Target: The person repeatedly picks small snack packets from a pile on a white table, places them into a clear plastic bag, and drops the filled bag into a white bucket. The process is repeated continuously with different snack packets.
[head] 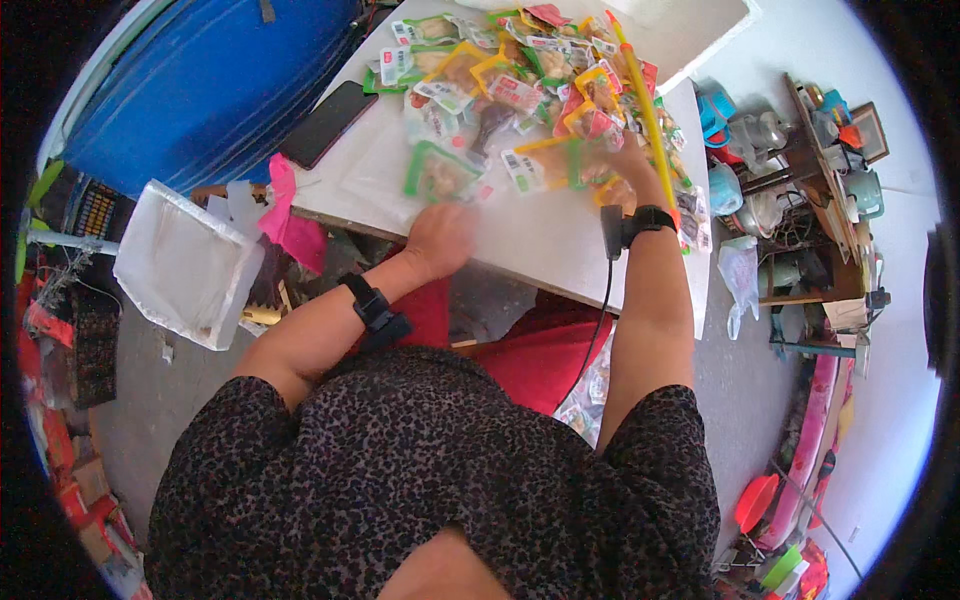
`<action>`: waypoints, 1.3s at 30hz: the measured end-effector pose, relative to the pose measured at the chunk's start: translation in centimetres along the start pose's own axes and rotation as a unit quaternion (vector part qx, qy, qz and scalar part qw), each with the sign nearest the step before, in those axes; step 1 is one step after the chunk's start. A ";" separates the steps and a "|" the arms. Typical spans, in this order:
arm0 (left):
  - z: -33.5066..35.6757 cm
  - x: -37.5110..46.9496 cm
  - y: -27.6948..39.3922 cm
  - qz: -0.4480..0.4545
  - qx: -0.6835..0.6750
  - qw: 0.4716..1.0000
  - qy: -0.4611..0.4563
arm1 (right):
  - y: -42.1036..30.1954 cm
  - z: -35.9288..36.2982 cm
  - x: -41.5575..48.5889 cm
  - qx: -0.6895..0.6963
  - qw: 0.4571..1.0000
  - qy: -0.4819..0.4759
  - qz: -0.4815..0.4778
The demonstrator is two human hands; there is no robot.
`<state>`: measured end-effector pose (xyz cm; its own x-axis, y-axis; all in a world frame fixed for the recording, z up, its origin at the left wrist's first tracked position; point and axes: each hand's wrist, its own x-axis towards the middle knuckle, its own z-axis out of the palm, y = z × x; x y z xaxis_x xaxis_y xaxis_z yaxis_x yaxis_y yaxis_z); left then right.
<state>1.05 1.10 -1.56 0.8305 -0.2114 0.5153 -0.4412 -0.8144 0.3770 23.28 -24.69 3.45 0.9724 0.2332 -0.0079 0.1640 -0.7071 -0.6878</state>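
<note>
My left hand (444, 234) is blurred at the near edge of the white tabletop (525, 240), just below a green-edged clear food packet (441, 171). Whether its fingers grip anything cannot be made out. Farther right, my right hand (634, 163) reaches to the near side of a heap of sealed food packets (551, 64). Its fingers are at a packet with yellow and green edges (559, 161), but blur hides whether they hold it. A yellow rod with orange ends (643, 90) lies along the heap's right side, close to my right forearm.
A black smartphone (328, 124) lies at the table's left edge. Behind the heap stands a white foam box (709, 41). A large blue tub (210, 90), a pink plastic sheet (287, 214) and a foam piece (184, 262) are left. A cable (600, 322) hangs from my right wrist.
</note>
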 end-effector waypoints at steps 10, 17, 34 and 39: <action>0.0 0.2 -0.3 -0.023 0.000 0.999 -0.044 | 0.5 1.1 0.1 -0.062 0.997 0.005 0.052; 0.8 0.0 -0.4 -0.004 -0.013 1.000 -0.004 | -1.8 0.2 -7.7 0.224 0.972 -0.010 0.064; -2.6 1.6 1.6 -0.180 -0.153 0.969 -0.069 | -5.9 10.7 -20.6 0.642 0.753 0.051 0.132; -2.3 1.3 2.7 -0.075 -0.032 0.996 -0.041 | -7.1 11.0 -20.0 0.651 0.747 0.023 0.134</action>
<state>0.19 -0.12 1.86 0.9122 -0.1362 0.3865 -0.3294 -0.8047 0.4938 0.80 -17.02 0.49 0.9508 0.1562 -0.2676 -0.3093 0.5307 -0.7891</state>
